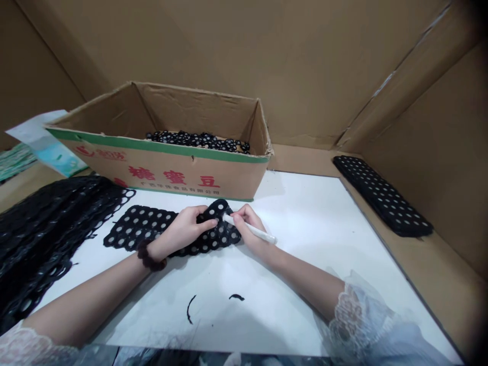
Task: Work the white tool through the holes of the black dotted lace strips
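A black lace-like strip with rows of round white-looking dots lies across the white board in front of me. My left hand is closed on its right part, thumb on top, where a section is folded up. In my right hand is a slim white pen-shaped tool, pinched between thumb and fingers. Its tip touches or nearly touches the strip beside my left thumb; the tip itself is too small to make out.
Behind the strip stands an open cardboard box holding dotted black pieces. A heap of black openwork material lies left. A stack of dotted strips rests right. Black scraps dot the white board. Cardboard walls enclose the area.
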{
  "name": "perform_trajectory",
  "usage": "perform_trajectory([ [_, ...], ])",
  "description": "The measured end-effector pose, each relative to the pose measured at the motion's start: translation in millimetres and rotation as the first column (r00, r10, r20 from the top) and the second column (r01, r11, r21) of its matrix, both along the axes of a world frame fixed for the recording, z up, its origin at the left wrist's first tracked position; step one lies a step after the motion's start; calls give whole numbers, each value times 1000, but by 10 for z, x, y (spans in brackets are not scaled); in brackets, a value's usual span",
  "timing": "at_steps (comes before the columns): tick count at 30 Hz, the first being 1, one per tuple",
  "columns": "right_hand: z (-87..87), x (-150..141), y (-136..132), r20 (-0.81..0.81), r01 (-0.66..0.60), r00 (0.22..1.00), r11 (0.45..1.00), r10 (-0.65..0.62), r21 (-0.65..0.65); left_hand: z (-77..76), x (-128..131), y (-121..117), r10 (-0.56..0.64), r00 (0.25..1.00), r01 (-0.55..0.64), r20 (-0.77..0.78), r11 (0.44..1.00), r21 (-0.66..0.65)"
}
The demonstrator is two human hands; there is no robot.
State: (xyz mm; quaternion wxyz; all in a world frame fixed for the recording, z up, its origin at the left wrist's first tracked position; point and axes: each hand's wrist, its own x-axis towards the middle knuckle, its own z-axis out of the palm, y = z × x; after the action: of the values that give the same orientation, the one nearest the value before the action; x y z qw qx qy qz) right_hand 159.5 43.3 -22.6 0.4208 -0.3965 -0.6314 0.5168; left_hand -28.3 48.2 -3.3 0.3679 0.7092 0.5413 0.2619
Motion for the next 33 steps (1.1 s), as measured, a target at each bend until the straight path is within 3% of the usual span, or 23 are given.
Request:
perform_trajectory([
  [12,-3,24,-7,1,-81,997,995,81,54,46,8,-14,-5,997,8,71,999,-38],
  [20,26,75,-5,139,-155,981,975,133,157,18,-8,1,-56,994,62,94,996,-56],
  [24,-56,5,31,310,-182,946,951,100,249,6,20,-35,-26,1000,26,6,1000,6],
  [29,-123,-107,76,506,-221,862,881,-24,419,-1,97,-111,58,969,-5,-240,977,214],
  [31,-106,-108,74,502,-193,864,885,-53,425,2,105,-121,79,950,3,-301,965,263],
  [33,-71,-81,65,435,-148,900,928,-17,342,3,86,-107,61,955,11,-290,971,238],
])
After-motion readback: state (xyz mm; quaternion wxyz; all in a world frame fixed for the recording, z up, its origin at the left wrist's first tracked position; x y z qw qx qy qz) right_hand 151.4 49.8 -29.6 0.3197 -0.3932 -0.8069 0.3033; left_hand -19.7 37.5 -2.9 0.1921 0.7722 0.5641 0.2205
